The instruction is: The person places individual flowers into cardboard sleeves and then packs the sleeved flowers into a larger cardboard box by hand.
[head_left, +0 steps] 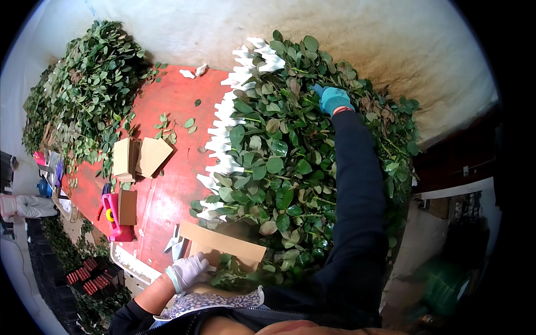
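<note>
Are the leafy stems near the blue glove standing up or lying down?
Lying down: the leafy stems stretch sideways, their white-wrapped ends lined up at left.

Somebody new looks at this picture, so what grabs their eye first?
Probably the broad bank of leafy stems on the right of the red table, its left edge lined with white wrappings. Next, the right hand, gloved in bright teal, over the bank's far part, and the second leafy heap at the picture's upper left.
</note>
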Motion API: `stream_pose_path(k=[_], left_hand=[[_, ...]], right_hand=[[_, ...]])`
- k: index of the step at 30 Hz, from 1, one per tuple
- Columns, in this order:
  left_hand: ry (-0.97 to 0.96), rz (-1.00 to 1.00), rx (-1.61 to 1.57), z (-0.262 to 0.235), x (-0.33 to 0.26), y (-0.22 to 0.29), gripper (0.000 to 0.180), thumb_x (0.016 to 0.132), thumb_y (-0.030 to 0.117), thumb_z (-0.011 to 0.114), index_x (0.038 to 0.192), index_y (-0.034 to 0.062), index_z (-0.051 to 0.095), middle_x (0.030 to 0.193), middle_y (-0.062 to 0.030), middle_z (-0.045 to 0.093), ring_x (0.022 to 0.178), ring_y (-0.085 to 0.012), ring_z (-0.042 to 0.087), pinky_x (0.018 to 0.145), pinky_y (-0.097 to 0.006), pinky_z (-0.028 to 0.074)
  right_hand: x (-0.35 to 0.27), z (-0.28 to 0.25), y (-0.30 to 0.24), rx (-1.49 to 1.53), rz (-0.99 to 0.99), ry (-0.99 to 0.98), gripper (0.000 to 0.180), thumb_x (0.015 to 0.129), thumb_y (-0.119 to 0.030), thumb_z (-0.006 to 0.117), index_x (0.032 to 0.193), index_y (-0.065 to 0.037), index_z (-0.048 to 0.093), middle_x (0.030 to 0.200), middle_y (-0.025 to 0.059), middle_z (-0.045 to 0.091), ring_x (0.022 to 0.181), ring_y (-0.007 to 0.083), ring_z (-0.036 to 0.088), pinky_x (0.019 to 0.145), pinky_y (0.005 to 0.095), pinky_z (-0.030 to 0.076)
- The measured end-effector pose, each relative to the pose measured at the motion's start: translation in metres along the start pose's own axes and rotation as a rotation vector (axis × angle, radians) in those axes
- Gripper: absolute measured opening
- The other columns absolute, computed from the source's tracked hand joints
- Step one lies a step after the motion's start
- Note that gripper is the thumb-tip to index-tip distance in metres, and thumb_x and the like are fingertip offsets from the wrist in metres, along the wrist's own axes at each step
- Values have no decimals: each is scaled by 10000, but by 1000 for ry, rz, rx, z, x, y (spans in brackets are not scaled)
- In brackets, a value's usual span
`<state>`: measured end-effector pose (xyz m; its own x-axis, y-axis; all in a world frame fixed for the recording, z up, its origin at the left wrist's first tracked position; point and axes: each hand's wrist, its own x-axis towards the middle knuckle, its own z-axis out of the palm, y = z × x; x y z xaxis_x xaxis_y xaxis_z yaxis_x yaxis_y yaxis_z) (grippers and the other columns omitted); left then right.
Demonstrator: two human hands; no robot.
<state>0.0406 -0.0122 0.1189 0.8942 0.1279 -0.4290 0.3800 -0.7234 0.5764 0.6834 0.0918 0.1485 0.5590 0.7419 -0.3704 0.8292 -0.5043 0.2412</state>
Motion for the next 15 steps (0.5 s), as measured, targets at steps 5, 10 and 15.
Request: stream_pose_path(k=[5,10,15], left_hand=[[-21,-14,5,0,0,-1,321,795,267,699,982,66,532,971,-167,497,778,-366,618,653,-451,511],[8,11,9,2,1,-3,298,812,273,679,981,80,525,974,-165,500,767,-367,622,630,-460,506],[-4,-18,9,1,-1,0,282,816,257,675,993,91,531,980,-161,499,769,-365,618,624,-463,501]], right_hand=[[21,17,12,44,30,-23,787,847,8,565,1524,-266,274,1214,215,605,1034,387,638,843,513,531],[10,15,9,17,-39,43,775,853,51,533,1517,-261,286,1215,205,614,1037,383,637,857,489,528],[-1,-7,21,-23,-195,142,792,841,71,523,1509,-289,298,1251,208,595,1041,390,635,860,486,523]])
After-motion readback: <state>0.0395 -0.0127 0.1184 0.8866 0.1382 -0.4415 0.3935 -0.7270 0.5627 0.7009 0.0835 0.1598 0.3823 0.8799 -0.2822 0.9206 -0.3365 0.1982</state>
